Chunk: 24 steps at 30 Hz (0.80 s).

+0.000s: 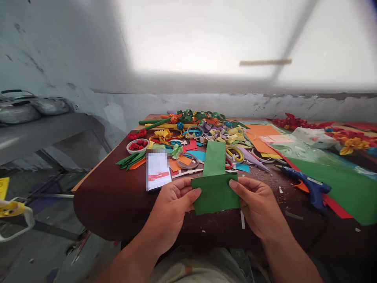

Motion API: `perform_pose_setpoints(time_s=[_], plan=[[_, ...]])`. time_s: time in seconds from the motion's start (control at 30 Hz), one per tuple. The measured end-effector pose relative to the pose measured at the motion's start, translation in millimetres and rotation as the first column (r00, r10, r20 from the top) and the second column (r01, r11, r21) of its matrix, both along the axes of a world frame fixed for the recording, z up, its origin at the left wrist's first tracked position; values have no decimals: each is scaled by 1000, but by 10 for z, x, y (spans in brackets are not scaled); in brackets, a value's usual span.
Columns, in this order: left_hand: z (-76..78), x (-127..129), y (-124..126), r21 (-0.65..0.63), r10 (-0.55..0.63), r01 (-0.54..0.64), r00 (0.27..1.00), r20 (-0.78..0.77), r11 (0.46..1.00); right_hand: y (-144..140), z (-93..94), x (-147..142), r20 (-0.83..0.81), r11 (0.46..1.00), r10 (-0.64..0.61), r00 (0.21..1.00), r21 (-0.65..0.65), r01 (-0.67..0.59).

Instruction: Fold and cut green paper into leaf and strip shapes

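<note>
Peeling grey walls and a bright window stand behind a dark brown table crowded with craft leftovers. Both hands hold a green paper strip just above the near edge: the left hand pinches its left side with thumb on top, the right hand grips the right side likewise, so the folded lower part stays flat and taut while the upper length rises away. A blue glue gun lies to the right, near a large green sheet. Paper flowers, rolled strips and tape rings sit farther back within reach.
</note>
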<state>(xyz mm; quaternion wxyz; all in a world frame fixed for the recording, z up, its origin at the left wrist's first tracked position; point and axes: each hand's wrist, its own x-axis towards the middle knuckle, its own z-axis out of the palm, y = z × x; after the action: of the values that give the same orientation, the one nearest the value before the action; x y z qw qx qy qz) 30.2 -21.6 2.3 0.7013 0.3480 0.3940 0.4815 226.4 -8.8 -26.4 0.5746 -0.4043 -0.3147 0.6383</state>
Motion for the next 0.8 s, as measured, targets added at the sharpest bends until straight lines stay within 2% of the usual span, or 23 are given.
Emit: perform_pose_setpoints(time_s=[0.2, 0.37, 0.43, 0.5, 0.57, 0.6, 0.67, 0.7, 0.73, 0.8], plan=[[17, -16, -16, 7, -9, 9, 1000, 10, 1000, 3, 32, -58, 11, 1000, 12, 1000, 6, -12], [-4, -53, -31, 33, -12, 12, 1000, 13, 999, 45, -33, -50, 56, 1000, 14, 998, 5, -14], [13, -88, -36, 52, -25, 27, 999, -44, 998, 66, -51, -43, 87, 1000, -18, 996, 4, 18], [86, -129, -39, 117, -52, 77, 978, -200, 990, 72, -28, -64, 130, 1000, -29, 991, 3, 29], [213, -155, -31, 264, -11, 152, 883, -470, 952, 62, 43, -121, 191, 1000, -20, 981, 20, 17], [289, -157, -20, 352, 57, 204, 792, -608, 914, 53, 89, -160, 221, 999, -7, 975, 37, -1], [434, -137, 23, 470, 197, 317, 617, -762, 824, 36, 185, -247, 262, 995, 43, 964, 79, -66], [493, -120, 54, 489, 226, 363, 570, -790, 794, 31, 226, -289, 278, 990, 70, 958, 98, -101], [540, -104, 90, 501, 235, 385, 560, -794, 775, 31, 259, -326, 299, 985, 90, 950, 114, -129], [596, -93, 172, 506, 204, 367, 615, -762, 781, 43, 291, -385, 359, 979, 94, 929, 135, -151]])
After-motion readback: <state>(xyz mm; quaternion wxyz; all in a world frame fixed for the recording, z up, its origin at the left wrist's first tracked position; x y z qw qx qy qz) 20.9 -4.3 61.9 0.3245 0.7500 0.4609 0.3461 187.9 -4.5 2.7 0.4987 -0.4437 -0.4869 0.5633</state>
